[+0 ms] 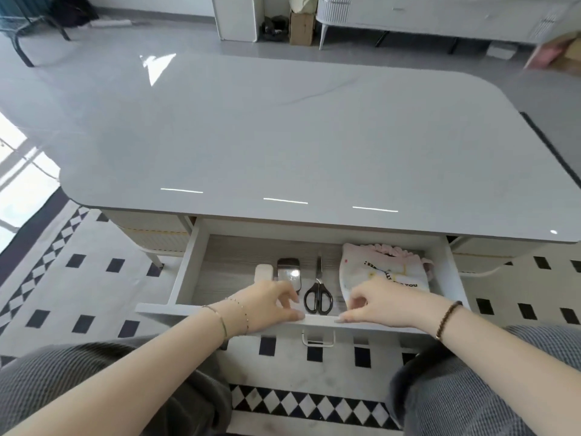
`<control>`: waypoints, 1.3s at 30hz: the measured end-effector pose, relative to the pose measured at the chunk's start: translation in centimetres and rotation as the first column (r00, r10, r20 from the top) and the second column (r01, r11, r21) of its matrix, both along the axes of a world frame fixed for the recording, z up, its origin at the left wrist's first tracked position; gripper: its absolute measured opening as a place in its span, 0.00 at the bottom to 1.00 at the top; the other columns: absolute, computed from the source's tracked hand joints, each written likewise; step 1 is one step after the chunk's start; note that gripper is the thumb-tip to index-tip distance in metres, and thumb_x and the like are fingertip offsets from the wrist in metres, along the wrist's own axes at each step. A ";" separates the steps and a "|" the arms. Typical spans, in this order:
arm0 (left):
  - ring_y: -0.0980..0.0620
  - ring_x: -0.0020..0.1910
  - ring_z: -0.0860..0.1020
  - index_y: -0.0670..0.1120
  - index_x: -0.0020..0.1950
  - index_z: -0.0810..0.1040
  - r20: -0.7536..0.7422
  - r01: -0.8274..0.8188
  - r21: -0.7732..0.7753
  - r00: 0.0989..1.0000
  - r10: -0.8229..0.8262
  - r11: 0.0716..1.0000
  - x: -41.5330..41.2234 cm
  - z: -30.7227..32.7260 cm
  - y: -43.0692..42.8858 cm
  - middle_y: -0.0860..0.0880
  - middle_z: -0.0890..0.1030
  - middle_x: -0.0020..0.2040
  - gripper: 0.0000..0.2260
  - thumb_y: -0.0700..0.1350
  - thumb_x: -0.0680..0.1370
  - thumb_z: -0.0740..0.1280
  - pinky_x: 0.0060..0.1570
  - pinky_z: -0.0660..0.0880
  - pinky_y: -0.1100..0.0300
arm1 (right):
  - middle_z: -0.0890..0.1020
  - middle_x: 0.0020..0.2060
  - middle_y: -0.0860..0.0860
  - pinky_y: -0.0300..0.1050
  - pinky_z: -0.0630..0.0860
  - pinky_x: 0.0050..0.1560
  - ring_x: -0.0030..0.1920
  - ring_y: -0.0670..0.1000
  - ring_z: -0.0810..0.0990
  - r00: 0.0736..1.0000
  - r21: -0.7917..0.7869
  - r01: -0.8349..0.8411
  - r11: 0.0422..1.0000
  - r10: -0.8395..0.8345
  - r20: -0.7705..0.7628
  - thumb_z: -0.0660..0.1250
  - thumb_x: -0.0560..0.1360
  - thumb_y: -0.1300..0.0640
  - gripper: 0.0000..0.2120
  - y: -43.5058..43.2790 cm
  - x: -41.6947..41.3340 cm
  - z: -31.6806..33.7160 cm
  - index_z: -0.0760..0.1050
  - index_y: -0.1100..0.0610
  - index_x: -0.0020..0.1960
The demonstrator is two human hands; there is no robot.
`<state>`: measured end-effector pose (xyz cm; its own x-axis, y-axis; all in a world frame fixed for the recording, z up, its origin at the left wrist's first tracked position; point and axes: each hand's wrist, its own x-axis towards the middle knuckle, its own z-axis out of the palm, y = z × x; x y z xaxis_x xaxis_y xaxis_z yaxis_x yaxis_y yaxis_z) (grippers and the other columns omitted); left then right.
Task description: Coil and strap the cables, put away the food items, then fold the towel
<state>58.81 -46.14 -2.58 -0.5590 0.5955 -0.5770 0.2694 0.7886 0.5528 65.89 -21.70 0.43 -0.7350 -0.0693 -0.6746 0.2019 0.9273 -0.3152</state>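
The white drawer [188,262] under the glossy table top [283,136] stands pulled out. Inside lie a folded printed towel with a pink frilled edge [386,269] at the right, black-handled scissors [318,294] in the middle, a shiny metal object [288,272] and a small white block [263,272] at the left. My left hand [270,305] rests on the drawer's front edge, thumb on the rim, fingers curled over it into the drawer. My right hand [380,305] lies on the same edge beside it, fingers bent over the towel's near corner. No cables or food items are in view.
A metal pull handle [318,338] hangs on the drawer front between my knees. A black-and-white patterned rug [94,278] covers the floor under the table. A white sideboard [440,17], a cardboard box [301,28] and a dark chair [28,29] stand beyond the table.
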 end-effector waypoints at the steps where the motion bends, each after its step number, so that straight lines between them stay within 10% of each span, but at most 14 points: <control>1: 0.58 0.54 0.78 0.56 0.62 0.76 -0.022 0.040 -0.031 0.999 -0.040 0.999 0.3 0.2 0.3 0.60 0.79 0.56 0.18 0.63 0.76 0.69 0.59 0.77 0.55 | 0.82 0.44 0.43 0.45 0.80 0.50 0.45 0.45 0.81 1.000 0.003 -0.014 1.000 0.014 0.001 0.70 0.70 0.31 0.21 0.4 0.5 0.1 0.81 0.49 0.47; 11: 0.55 0.55 0.77 0.60 0.58 0.78 -0.270 0.301 -0.174 0.901 -0.340 0.937 0.1 1.1 3.8 0.61 0.78 0.53 0.13 0.56 0.75 0.73 0.50 0.65 0.55 | 0.80 0.38 0.44 0.41 0.67 0.33 0.39 0.49 0.77 0.975 0.163 -0.165 0.973 0.186 -0.125 0.74 0.72 0.45 0.08 0.4 1.2 0.0 0.83 0.50 0.44; 25: 0.51 0.56 0.77 0.55 0.66 0.73 -0.497 0.300 -0.192 0.791 -0.356 0.934 -1.4 2.1 6.4 0.56 0.77 0.59 0.23 0.34 0.75 0.63 0.46 0.74 0.56 | 0.80 0.45 0.49 0.46 0.66 0.41 0.48 0.54 0.79 0.855 0.428 -0.110 0.897 0.305 -0.419 0.67 0.77 0.54 0.03 0.0 -1.2 0.1 0.73 0.53 0.47; 30: 0.48 0.59 0.75 0.53 0.76 0.66 -0.699 0.314 -0.129 0.644 -0.311 0.941 -2.3 1.4 6.4 0.52 0.75 0.62 0.32 0.33 0.73 0.66 0.51 0.73 0.55 | 0.70 0.43 0.47 0.45 0.65 0.43 0.47 0.52 0.71 0.741 0.435 -0.054 0.899 0.328 -0.586 0.76 0.67 0.51 0.17 1.1 -2.4 -0.7 0.68 0.51 0.46; 34: 0.43 0.68 0.75 0.47 0.75 0.70 -0.862 0.307 -0.031 0.473 -0.181 0.951 -3.5 0.3 6.3 0.48 0.76 0.69 0.40 0.35 0.64 0.76 0.60 0.75 0.48 | 0.74 0.60 0.54 0.52 0.73 0.60 0.59 0.58 0.73 0.683 0.470 0.008 0.883 0.339 -0.648 0.82 0.60 0.47 0.38 1.8 -3.4 -0.6 0.70 0.55 0.65; 39: 0.39 0.81 0.53 0.41 0.82 0.40 -0.820 0.072 -0.221 0.526 -0.226 0.973 -6.0 -0.1 6.2 0.42 0.52 0.82 0.49 0.57 0.77 0.71 0.77 0.56 0.42 | 0.45 0.81 0.56 0.54 0.50 0.79 0.80 0.61 0.47 0.817 0.391 0.065 0.918 0.176 -0.549 0.70 0.76 0.47 0.47 2.5 -5.2 -1.3 0.41 0.52 0.82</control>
